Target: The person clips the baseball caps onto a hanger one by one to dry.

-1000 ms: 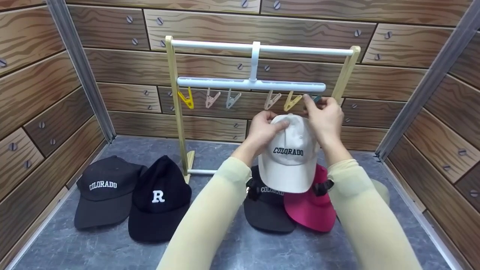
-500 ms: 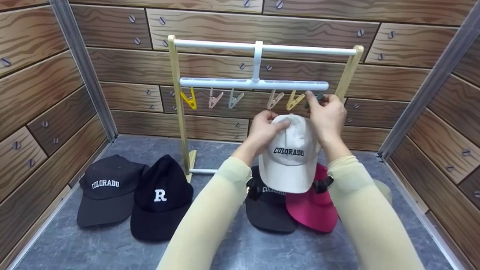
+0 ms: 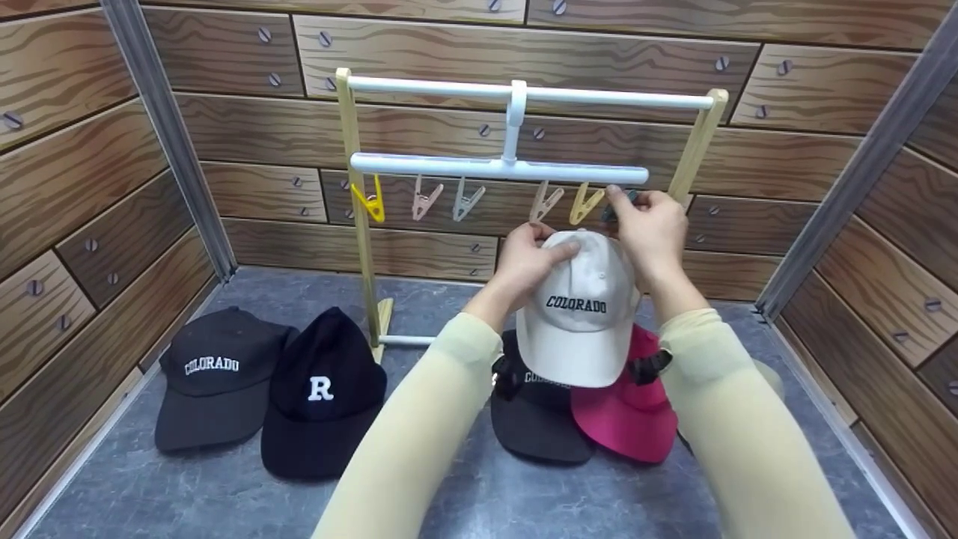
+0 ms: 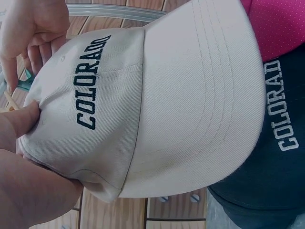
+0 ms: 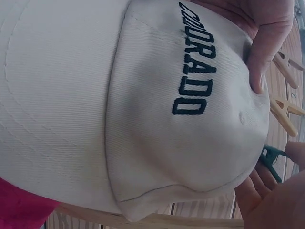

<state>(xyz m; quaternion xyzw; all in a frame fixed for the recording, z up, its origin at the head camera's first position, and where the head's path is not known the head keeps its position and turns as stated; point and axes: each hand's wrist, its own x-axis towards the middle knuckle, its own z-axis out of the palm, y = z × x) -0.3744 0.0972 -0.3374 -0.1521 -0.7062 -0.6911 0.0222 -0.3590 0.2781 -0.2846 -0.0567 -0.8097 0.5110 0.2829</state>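
My left hand (image 3: 522, 260) grips the crown of a white baseball cap (image 3: 576, 277), thumb on the front and fingers behind. Black letters on the cap read COLORADO, and its brim points down. With thumb and fingers my right hand (image 3: 653, 230) pinches a dark green clip (image 5: 271, 157) at the right end of the white hanger (image 3: 449, 166). The clip lies just above the cap's top, and the left wrist view shows it close to the crown. Whether its jaws touch the cloth I cannot tell. A pale yellow clip (image 3: 586, 203) hangs just left of my right hand.
The hanger hooks over a rack's top bar (image 3: 621, 97). More clips, including a yellow one (image 3: 372, 202), hang leftward. Below lie a black cap (image 3: 539, 430) and a pink cap (image 3: 636, 427). A dark grey cap (image 3: 209, 389) and a navy cap (image 3: 322, 404) lie left.
The hanger and its clips have shifted slightly left and down against the rack. My right hand keeps its pinch on the green clip; the white cap stays almost still in my left hand.
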